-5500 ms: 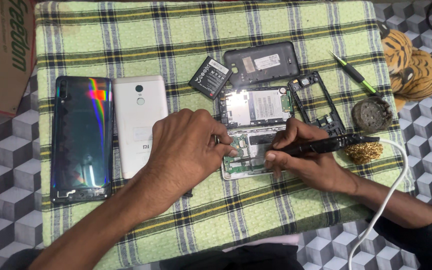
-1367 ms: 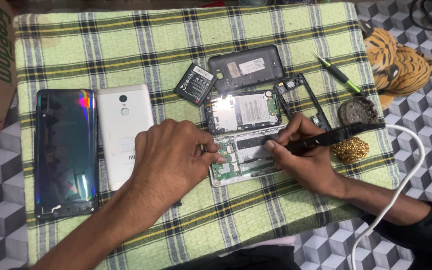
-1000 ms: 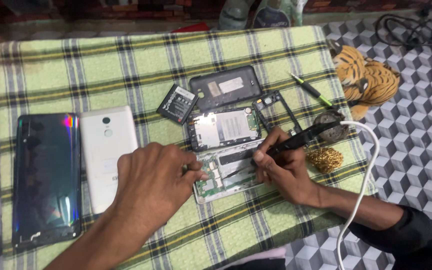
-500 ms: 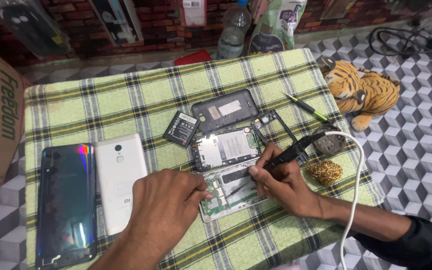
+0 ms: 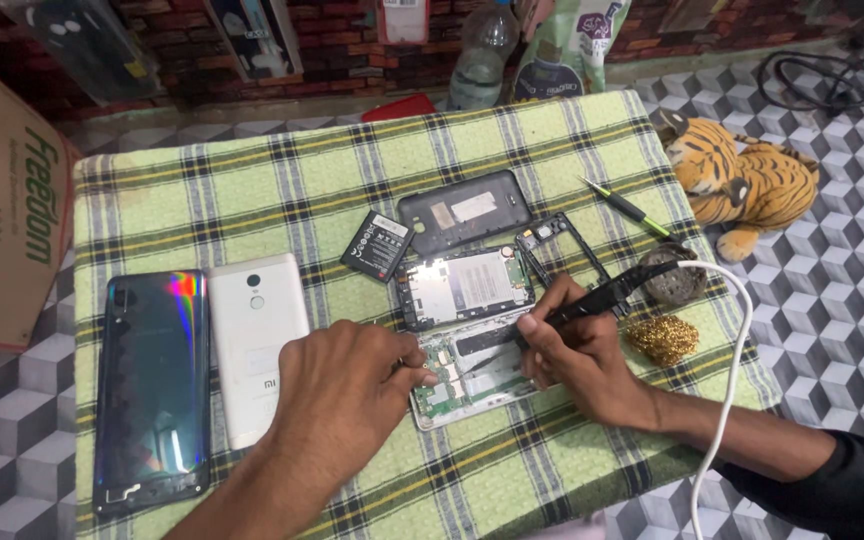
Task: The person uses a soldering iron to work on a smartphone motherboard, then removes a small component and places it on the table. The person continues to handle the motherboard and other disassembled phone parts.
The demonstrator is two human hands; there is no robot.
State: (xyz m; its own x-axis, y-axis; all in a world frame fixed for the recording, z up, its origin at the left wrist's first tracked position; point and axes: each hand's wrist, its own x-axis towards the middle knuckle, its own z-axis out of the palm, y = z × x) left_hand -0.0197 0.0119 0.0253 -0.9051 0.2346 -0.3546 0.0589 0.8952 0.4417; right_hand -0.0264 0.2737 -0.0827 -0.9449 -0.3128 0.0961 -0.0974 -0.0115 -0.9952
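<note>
We are working on the opened phone (image 5: 472, 365), which is lying flat near the front middle of the worktop (image 5: 252, 190) with its green circuit board facing up. Our left hand (image 5: 347, 385) is resting palm down beside it, fingers spread and pressing its left edge, probably so that it is not sliding on the checked cloth; this hand is gripping nothing. Our right hand (image 5: 577, 355) is closed around a black soldering iron (image 5: 592, 300), holding it like a pen with the tip touching the board, a grip that seems to be giving fine control. Its white cable (image 5: 727, 400) is trailing off to the right, clear of the board. Just beyond the phone we are keeping the removed parts: a dark back cover (image 5: 464, 210), a black battery (image 5: 377, 245) and a bare frame (image 5: 562, 250). A brass wool ball (image 5: 662, 338) is sitting near the iron, likely for wiping the tip. A white phone (image 5: 257, 340) and a glossy dark phone (image 5: 152, 385) are lying to the left, well apart.
</note>
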